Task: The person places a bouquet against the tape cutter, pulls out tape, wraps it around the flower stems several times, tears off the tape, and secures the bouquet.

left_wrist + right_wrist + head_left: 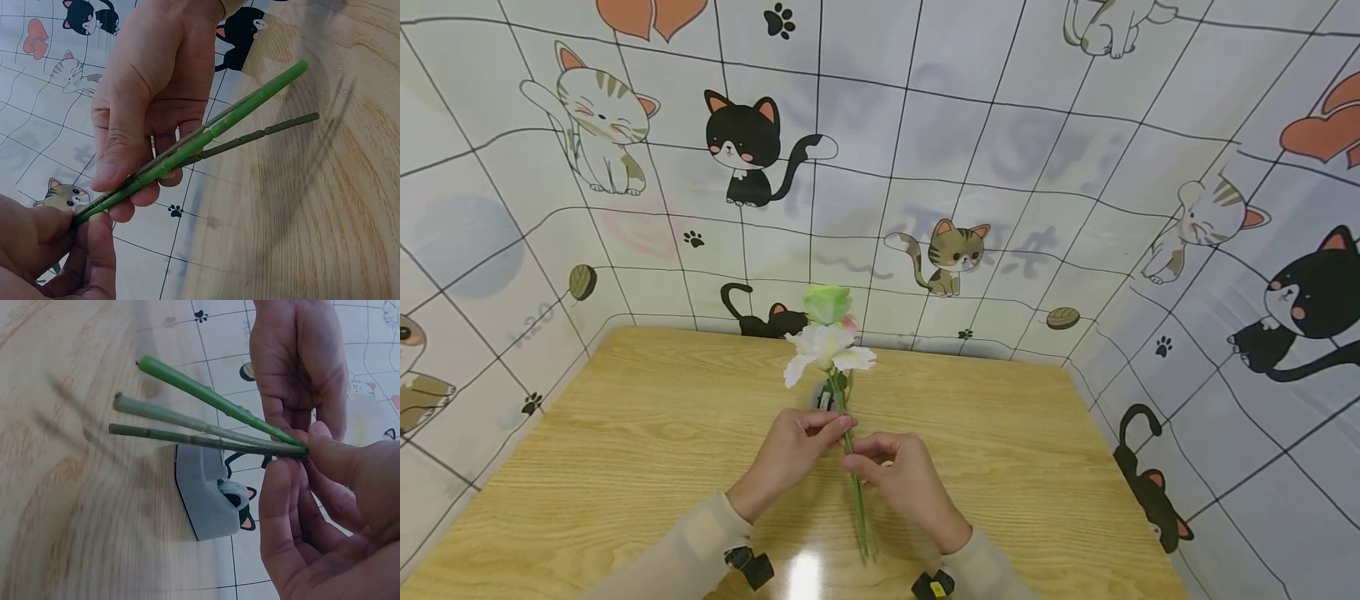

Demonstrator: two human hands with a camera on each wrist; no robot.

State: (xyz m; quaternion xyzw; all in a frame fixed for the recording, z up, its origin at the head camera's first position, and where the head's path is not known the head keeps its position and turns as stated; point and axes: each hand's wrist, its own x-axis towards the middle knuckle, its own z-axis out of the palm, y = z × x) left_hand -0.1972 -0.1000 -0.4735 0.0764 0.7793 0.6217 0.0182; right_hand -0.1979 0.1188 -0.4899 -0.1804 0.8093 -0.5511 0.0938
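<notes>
My left hand [801, 450] pinches a small bunch of artificial flowers partway up the stems, thumb on one side and fingers on the other. Just below it, my right hand [910, 479] has its thumb and fingertips around the same stems. Three stems show in the right wrist view: a bright green stem [194, 392], a pale green stem [162, 415] and a dark thin stem [169, 435], their lower ends fanning apart. On top are a green-white bloom [827, 304] and a white bloom [822, 346], with a bit of pink behind them.
A grey tape dispenser [203, 500] with a roll of tape stands on the wooden table [700, 392], partly behind the flowers in the head view. Cat-patterned cloth walls [865, 150] enclose the table's back and sides.
</notes>
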